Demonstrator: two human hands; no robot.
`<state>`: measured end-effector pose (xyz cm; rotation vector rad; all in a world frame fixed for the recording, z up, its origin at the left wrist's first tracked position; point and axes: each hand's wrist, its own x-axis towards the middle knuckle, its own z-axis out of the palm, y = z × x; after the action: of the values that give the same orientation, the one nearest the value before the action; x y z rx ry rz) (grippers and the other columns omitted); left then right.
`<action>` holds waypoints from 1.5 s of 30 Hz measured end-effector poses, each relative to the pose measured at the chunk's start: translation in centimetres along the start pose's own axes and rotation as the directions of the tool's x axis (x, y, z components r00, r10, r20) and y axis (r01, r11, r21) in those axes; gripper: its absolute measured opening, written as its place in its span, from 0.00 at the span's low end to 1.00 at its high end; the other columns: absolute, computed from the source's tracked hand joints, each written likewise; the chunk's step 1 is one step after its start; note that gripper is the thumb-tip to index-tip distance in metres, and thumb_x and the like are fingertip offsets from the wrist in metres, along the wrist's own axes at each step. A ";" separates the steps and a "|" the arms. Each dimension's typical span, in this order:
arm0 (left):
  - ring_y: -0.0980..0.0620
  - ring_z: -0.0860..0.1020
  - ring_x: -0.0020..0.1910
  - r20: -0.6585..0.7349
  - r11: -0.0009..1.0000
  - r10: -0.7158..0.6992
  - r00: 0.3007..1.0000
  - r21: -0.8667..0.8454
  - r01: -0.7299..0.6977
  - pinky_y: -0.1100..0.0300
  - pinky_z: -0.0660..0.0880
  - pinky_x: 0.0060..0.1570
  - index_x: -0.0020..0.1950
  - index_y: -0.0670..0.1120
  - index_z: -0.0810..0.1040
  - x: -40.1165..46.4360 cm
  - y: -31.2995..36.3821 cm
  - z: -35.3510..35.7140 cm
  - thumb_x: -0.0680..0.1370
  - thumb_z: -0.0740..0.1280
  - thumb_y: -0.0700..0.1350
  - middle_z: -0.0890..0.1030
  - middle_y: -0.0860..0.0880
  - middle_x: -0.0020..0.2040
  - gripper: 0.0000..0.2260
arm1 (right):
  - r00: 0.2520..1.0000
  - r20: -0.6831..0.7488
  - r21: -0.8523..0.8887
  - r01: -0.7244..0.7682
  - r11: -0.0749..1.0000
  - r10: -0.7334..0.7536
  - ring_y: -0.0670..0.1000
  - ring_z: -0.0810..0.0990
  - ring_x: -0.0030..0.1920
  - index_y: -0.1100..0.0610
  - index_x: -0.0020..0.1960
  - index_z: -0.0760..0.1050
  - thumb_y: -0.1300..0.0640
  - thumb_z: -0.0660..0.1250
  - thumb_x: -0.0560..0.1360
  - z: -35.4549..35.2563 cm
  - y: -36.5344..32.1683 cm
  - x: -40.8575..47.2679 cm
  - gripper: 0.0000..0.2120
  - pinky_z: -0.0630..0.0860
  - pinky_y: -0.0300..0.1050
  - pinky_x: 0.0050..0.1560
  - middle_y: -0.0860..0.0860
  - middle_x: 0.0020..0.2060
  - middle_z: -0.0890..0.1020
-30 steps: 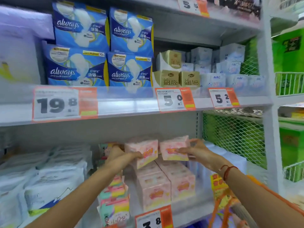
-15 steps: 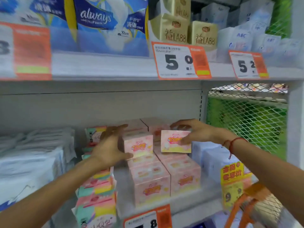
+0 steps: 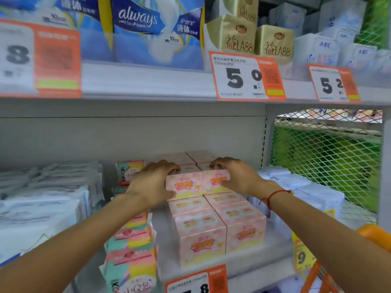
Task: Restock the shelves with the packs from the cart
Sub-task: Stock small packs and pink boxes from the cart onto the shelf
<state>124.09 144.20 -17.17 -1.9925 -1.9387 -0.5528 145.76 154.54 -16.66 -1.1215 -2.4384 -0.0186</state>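
The person is setting two pink packs side by side on top of the pink stack on the lower shelf [image 3: 243,269], one in each hand. The left hand [image 3: 151,185] is curling over the left pack [image 3: 183,185], fingers hooked over its top back edge and thumb lying along its lower front, so it is gripping the pack rather than just touching it. The right hand [image 3: 237,178] is doing the same to the right pack [image 3: 214,180], fingers bent over the top and thumb pressing on the front face. The two packs are touching each other and are resting on the packs below, their printed faces turned outward, which suits a shelf where shoppers read the fronts. Holding both from the outer sides is probably letting the person square them against each other and line them up with the row beneath [image 3: 218,233]. More pink packs are sitting behind them, further back. To the left a column of striped pastel packs [image 3: 131,246] is standing just beside the stack, and pale blue packs [image 3: 306,187] are lying to the right. An orange cart [image 3: 374,235] is showing at the lower right edge; what it is carrying cannot be told.
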 end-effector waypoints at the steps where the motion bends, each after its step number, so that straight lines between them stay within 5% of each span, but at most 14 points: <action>1: 0.52 0.73 0.60 0.009 1.000 0.001 1.000 -0.005 -0.001 0.55 0.75 0.55 0.67 0.56 0.69 0.1 -0.1 0.0 0.69 0.73 0.52 0.73 0.55 0.64 0.27 | 1.000 0.001 0.006 0.000 1.000 0.000 0.55 0.76 0.57 0.50 0.64 0.72 0.63 0.67 0.69 0.2 0.1 0.2 0.24 0.69 0.42 0.47 0.52 0.58 0.77; 13: 0.51 0.71 0.62 0.053 1.000 0.017 0.998 -0.004 -0.016 0.56 0.73 0.56 0.67 0.56 0.69 1.2 -0.2 0.2 0.70 0.73 0.53 0.72 0.55 0.65 0.26 | 1.000 0.004 0.065 -0.008 0.998 0.008 0.54 0.77 0.56 0.51 0.64 0.71 0.64 0.67 0.70 1.0 1.0 0.8 0.24 0.73 0.43 0.50 0.52 0.58 0.78; 17: 0.51 0.72 0.59 0.072 1.000 -0.001 0.997 0.010 0.000 0.59 0.72 0.52 0.65 0.56 0.71 1.6 0.0 -0.1 0.68 0.74 0.53 0.74 0.54 0.62 0.27 | 0.999 -0.043 -0.062 0.019 0.998 -0.022 0.54 0.71 0.63 0.50 0.64 0.73 0.59 0.70 0.70 0.5 0.7 0.9 0.23 0.69 0.44 0.59 0.52 0.59 0.76; 22: 0.49 0.73 0.55 0.098 0.999 -0.023 0.995 0.048 0.019 0.58 0.74 0.48 0.62 0.54 0.71 2.1 0.7 -0.2 0.67 0.74 0.50 0.74 0.51 0.58 0.25 | 0.999 -0.046 -0.226 0.002 0.974 -0.012 0.54 0.70 0.59 0.48 0.64 0.71 0.57 0.68 0.72 0.1 -0.4 0.6 0.21 0.69 0.45 0.54 0.53 0.56 0.73; 30: 0.46 0.66 0.67 0.102 0.990 -0.095 0.990 0.115 0.083 0.54 0.72 0.58 0.74 0.48 0.60 0.0 3.2 -2.9 0.69 0.72 0.47 0.66 0.47 0.69 0.35 | 0.996 0.061 -0.256 -0.050 0.965 0.068 0.57 0.59 0.71 0.51 0.75 0.56 0.55 0.69 0.71 -3.1 -3.3 -1.7 0.36 0.65 0.52 0.66 0.54 0.72 0.59; 33: 0.47 0.70 0.64 0.074 0.993 -0.100 0.992 0.069 0.095 0.55 0.72 0.54 0.70 0.50 0.68 -2.4 4.6 -5.4 0.70 0.71 0.47 0.71 0.48 0.66 0.29 | 0.993 0.099 -0.144 -0.047 0.988 0.061 0.56 0.66 0.66 0.52 0.69 0.66 0.55 0.69 0.72 -4.9 -4.7 -4.5 0.27 0.70 0.50 0.62 0.54 0.66 0.66; 37: 0.48 0.75 0.60 0.070 0.990 -0.102 0.992 -0.087 0.108 0.58 0.71 0.52 0.64 0.54 0.75 -7.9 6.7 -7.4 0.72 0.69 0.49 0.77 0.51 0.61 0.20 | 0.977 0.212 -0.016 -0.009 1.000 0.012 0.49 0.75 0.43 0.49 0.50 0.77 0.58 0.70 0.70 -6.0 -7.1 -9.7 0.10 0.73 0.44 0.47 0.47 0.43 0.77; 40: 0.53 0.80 0.52 0.143 0.965 -0.086 0.986 -0.232 0.118 0.62 0.74 0.48 0.54 0.54 0.79 -12.6 8.1 -7.7 0.73 0.68 0.48 0.82 0.57 0.52 0.11 | 0.883 0.469 0.057 -0.057 0.997 0.023 0.44 0.74 0.33 0.54 0.48 0.80 0.59 0.71 0.71 -6.7 -9.4 -13.3 0.06 0.72 0.39 0.38 0.46 0.32 0.76; 45: 0.53 0.80 0.48 0.317 0.936 -0.070 0.946 -0.307 0.172 0.57 0.77 0.49 0.44 0.56 0.80 -20.0 10.0 -5.5 0.72 0.66 0.47 0.83 0.56 0.46 0.05 | 0.516 0.850 -0.022 -0.163 0.986 0.104 0.45 0.76 0.30 0.55 0.48 0.78 0.61 0.68 0.74 -3.6 -12.4 -18.4 0.04 0.73 0.33 0.29 0.50 0.34 0.77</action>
<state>133.48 123.63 -21.29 -2.2841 -2.2943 -0.6789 148.68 132.34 -18.76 -1.5380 -3.1196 0.8677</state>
